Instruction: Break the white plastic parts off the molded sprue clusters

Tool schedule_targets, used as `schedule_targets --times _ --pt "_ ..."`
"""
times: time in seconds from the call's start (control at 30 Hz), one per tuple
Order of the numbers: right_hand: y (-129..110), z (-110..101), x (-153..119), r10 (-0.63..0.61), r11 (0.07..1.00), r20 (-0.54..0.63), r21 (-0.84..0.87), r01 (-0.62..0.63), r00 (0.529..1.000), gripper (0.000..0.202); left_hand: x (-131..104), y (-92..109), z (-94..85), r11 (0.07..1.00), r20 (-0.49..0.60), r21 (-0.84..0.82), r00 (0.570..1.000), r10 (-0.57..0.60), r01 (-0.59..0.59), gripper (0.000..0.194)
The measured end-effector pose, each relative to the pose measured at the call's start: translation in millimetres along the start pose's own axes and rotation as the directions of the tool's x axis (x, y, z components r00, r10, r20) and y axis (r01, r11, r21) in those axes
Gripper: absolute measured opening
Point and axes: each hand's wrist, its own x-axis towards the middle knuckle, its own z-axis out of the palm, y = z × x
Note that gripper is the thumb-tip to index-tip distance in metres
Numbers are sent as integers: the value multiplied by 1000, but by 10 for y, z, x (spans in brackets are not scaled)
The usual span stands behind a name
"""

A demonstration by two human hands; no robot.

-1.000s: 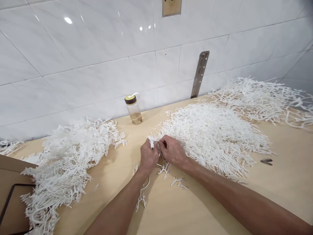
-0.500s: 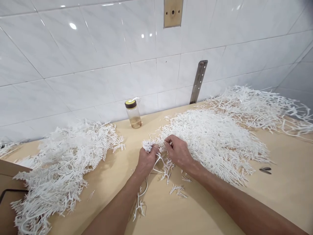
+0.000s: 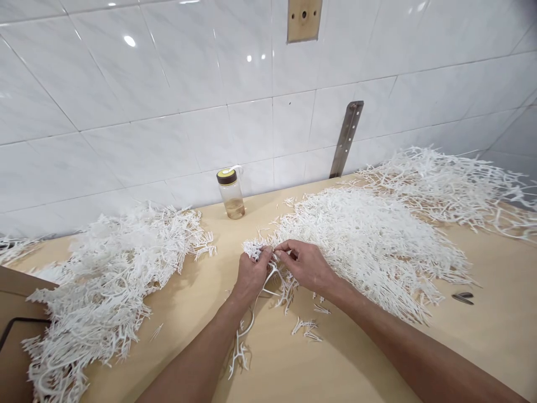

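L hand (image 3: 252,273) pinches a bunch of thin, branched, white plastic-looking sprigs (image 3: 251,248) over the pale wood-look desk (image 3: 289,369). R hand (image 3: 305,264) is just beside it, thumb & index tips pressed together; can't tell from here if a strand's btw them. Bunch lies L of that hand, long axis approx. crosswise, partly hidden. Big low white sprig pile (image 3: 373,240) spreads to the R, R hand nearer.

Tan tabletop (image 3: 289,375) under white branched pieces (image 3: 369,238), lidded bottle (image 3: 232,197), dark tool (image 3: 463,295).
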Motion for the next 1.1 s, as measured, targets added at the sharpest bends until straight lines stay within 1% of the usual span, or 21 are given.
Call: schedule_targets --times 0.2,0.37,0.63,0.73,0.93,1.1 --pt "-6 -5 5 26 999 -9 -40 -27 1000 19 -11 17 0 999 -10 35 1000 22 -22 39" --pt "-12 5 -6 13 999 33 -51 -11 999 17 -3 24 -2 999 -7 37 1000 22 -22 38" --pt "-24 7 -13 37 998 70 -45 -34 997 16 49 -70 -17 1000 -29 -9 1000 1 -2 37" --pt "-29 20 -26 53 997 71 -56 -49 996 16 49 -63 -11 999 -35 -50 999 -18 16 38" --pt "-8 69 -34 43 997 84 -63 -38 995 17 -8 40 -7 992 -22 -121 999 -48 45 40" --pt "27 91 -32 45 998 43 -54 -43 998 17 -14 36 -5 991 31 -132 999 -18 22 40"
